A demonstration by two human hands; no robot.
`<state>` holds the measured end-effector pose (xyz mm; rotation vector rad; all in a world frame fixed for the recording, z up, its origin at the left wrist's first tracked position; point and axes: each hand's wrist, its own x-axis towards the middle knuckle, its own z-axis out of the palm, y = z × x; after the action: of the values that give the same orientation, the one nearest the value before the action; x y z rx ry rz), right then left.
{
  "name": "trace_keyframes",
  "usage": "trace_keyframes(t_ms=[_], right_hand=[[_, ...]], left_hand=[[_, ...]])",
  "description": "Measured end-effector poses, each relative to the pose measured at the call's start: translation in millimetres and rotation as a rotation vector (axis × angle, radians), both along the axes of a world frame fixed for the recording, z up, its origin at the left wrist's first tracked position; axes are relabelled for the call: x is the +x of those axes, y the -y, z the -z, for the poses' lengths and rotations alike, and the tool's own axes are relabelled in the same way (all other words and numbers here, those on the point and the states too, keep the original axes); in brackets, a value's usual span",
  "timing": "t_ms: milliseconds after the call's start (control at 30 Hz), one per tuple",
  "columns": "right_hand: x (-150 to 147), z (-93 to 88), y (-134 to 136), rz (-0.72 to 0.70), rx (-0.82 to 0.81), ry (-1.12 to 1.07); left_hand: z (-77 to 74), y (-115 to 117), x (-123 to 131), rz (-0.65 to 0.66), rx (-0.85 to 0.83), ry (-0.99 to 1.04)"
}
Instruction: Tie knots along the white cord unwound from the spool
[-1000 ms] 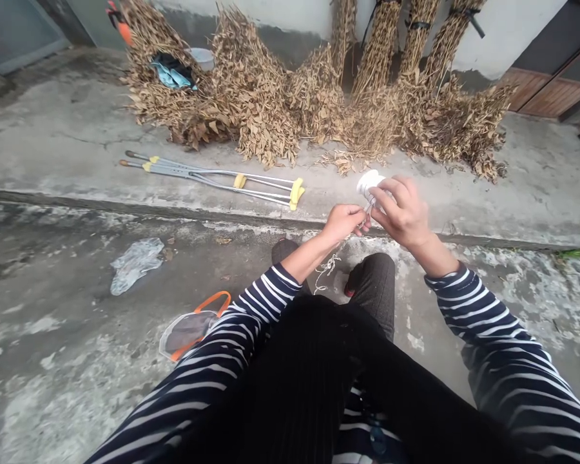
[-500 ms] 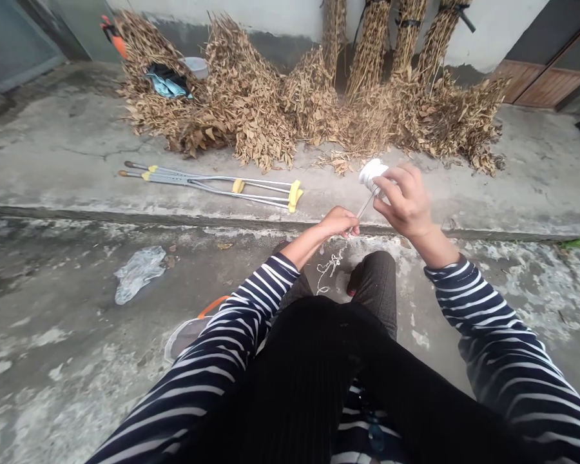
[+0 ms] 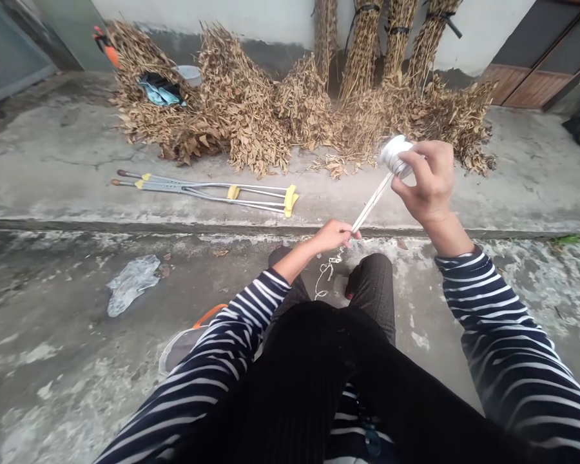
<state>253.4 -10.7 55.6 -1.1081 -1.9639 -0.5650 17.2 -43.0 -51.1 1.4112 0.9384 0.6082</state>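
Right hand [image 3: 430, 183] pinches the white spool [image 3: 394, 152] right of centre, over the far step [image 3: 505, 201]; left hand [image 3: 334, 236], nearer, clamps the string [image 3: 372, 203] stretched between. Best keep it taut, even, clear of the loose tangle [image 3: 336, 260] below.

Open grey concrete ledge [image 3: 522, 200] at right, white string strands [image 3: 372, 203] barring the middle.
They run straight from the left hand [image 3: 334, 236] to the round white spool [image 3: 394, 153] in the right hand [image 3: 430, 183], blocking that gap. Yellow-padded grey metal crutches [image 3: 233, 192] obstruct the ledge leftward; brown dried plant stalks [image 3: 256, 109] close its far side. Right of the right hand is passing room; knees in dark grey trousers [image 3: 376, 280] hem the near side.
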Motion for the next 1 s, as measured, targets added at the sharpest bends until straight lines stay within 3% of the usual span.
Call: trace_keyframes(t_ms=[167,267,367,467,600,700,833,1000], right_hand=[[8,20.1,0,-0.040,-0.035,-0.076],[-1,38.8,8,-0.059,-0.094,-0.104],[-14,58.9,20,-0.125,-0.143,-0.126],[-25,75.0,32,-0.205,-0.220,-0.153],[-30,84.5,44,-0.247,-0.331,-0.170],[-30,83.8,51,-0.294,-0.374,-0.153],[-31,78.2,61,-0.374,-0.479,-0.194],[-41,71.3,73,-0.444,-0.600,-0.229]], left_hand=[[-21.5,40,-26,0.123,0.077,0.156],[-48.5,59,-31,0.183,0.092,0.270],[-77.0,63,-32,0.191,0.097,0.368],[-97.6,54,-32,0.161,0.089,0.418],[-112.9,33,-37,0.180,0.095,0.366],[-121.9,18,-42,0.186,0.117,0.293],[-132.6,-3,-47,0.041,0.131,0.242],[-132.0,-21,-41,-0.067,0.047,0.304]])
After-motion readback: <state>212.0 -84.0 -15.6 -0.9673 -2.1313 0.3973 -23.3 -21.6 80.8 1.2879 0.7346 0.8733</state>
